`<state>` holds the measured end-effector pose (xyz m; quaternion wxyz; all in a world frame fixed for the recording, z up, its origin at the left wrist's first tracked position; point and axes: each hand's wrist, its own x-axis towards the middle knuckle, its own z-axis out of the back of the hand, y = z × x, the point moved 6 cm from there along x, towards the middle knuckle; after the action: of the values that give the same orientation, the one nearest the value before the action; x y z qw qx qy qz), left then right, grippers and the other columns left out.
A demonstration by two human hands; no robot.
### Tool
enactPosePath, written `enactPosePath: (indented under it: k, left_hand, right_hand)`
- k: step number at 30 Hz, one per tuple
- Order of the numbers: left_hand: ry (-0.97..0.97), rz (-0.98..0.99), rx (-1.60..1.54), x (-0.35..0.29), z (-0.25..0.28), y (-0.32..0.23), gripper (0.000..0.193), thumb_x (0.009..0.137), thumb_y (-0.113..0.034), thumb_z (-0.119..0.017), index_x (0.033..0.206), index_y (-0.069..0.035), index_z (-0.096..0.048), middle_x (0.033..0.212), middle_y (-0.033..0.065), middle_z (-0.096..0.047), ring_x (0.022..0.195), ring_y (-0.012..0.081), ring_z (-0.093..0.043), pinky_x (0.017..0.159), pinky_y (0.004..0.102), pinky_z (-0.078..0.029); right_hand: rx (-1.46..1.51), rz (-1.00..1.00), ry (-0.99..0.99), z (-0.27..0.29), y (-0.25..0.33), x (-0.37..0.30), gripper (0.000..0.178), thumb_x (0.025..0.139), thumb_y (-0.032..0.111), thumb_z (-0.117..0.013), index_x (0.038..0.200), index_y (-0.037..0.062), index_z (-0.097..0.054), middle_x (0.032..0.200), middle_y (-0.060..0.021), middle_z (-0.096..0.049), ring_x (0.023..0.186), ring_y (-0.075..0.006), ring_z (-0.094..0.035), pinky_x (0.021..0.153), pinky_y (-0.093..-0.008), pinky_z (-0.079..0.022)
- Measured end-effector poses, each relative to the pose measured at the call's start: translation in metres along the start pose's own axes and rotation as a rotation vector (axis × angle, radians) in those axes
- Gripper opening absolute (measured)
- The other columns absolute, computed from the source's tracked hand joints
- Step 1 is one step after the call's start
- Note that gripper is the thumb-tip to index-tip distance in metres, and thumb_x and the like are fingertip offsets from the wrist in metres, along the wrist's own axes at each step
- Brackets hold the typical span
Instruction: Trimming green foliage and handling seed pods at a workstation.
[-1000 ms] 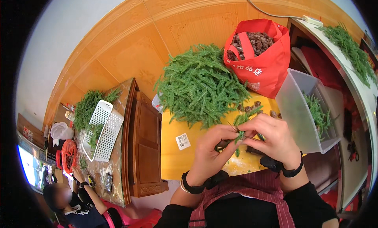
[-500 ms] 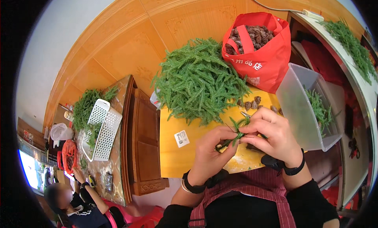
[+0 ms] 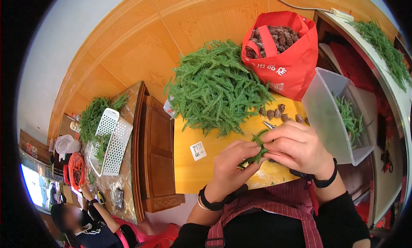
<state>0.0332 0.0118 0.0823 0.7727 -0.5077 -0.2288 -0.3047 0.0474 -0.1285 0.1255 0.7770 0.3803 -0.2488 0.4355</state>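
Observation:
Near the front edge of the yellow table, my left hand [image 3: 235, 161] pinches a small green artificial pine sprig [image 3: 259, 146] between thumb and fingers. My right hand [image 3: 300, 146] meets it from the other side, its thumb and fingers closed on the sprig's edge. Beyond the right hand's fingers pokes a pointed metal tool tip [image 3: 269, 125]; the rest of that tool is hidden, and I cannot tell whether the hand holds it. Several brown pine cones [image 3: 284, 117] lie just past this hand. A large heap of green pine sprigs [image 3: 219, 89] covers the table's far side.
A red bag [image 3: 296, 72] full of pine cones stands behind. To the right sits a clear plastic bin [image 3: 319, 115] with green sprigs. A white label [image 3: 198, 151] lies on the yellow table [image 3: 189, 175]. At left, a person [image 3: 81, 226] works by another table with a white basket [image 3: 122, 138].
My right hand has shifted slightly right and rolled, its fingers now more curled. The sprig has turned between my hands and looks more bunched. The heap and bag stay put.

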Motion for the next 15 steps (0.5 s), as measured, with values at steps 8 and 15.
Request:
enactPosePath:
  k: [8, 15]
  left_hand:
    - [0.058, -0.062, 0.036, 0.0048, -0.0016, -0.0028, 0.031, 0.061, 0.004, -0.074, 0.086, -0.002, -0.058, 0.081, 0.0118, -0.063, 0.071, 0.025, -0.061, 0.06, 0.0304, -0.049]
    - [0.083, -0.112, 0.091, 0.006, 0.0014, -0.0059, 0.031, 0.061, 0.003, -0.075, 0.087, -0.003, -0.058, 0.082, 0.0116, -0.064, 0.071, 0.0269, -0.062, 0.06, 0.0315, -0.05]
  right_hand:
    - [0.029, -0.001, 0.146, -0.0006, -0.004, 0.0011, 0.02, 0.065, 0.01, -0.073, 0.081, 0.0049, -0.063, 0.072, -0.0051, -0.059, 0.067, -0.0212, -0.056, 0.059, -0.0302, -0.045]
    - [0.065, -0.075, 0.248, -0.0031, -0.0076, 0.0049, 0.025, 0.066, 0.013, -0.072, 0.088, 0.0052, -0.063, 0.076, -0.0054, -0.055, 0.066, -0.0222, -0.055, 0.059, -0.0307, -0.045]
